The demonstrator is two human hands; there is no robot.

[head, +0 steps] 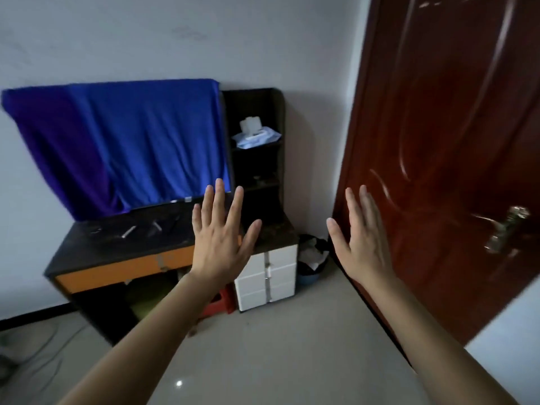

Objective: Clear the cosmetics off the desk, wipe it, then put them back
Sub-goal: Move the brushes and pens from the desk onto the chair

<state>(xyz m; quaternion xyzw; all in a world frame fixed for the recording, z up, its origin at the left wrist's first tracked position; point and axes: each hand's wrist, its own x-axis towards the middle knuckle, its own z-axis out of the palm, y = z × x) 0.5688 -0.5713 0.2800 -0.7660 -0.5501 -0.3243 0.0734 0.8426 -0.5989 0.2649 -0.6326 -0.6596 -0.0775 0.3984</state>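
Note:
A dark-topped desk [93,249] with an orange drawer front stands against the wall ahead. Several small cosmetic items lie on it, among them a silver tube [128,231] and a dark pencil-like stick [156,225]. My left hand [222,238] is raised in front of the desk's right part, palm away, fingers spread, holding nothing. My right hand [361,241] is raised to the right, before the door, fingers apart and empty. A pack of wet wipes [255,135] lies on the dark shelf [277,118] at the desk's right end.
A blue cloth [131,141] hangs over the panel behind the desk. White drawers [280,273] sit under the desk's right side, with a red stool [217,305] beneath. A bin [311,258] stands in the corner. A brown door [453,141] fills the right. Pale floor lies between me and the desk.

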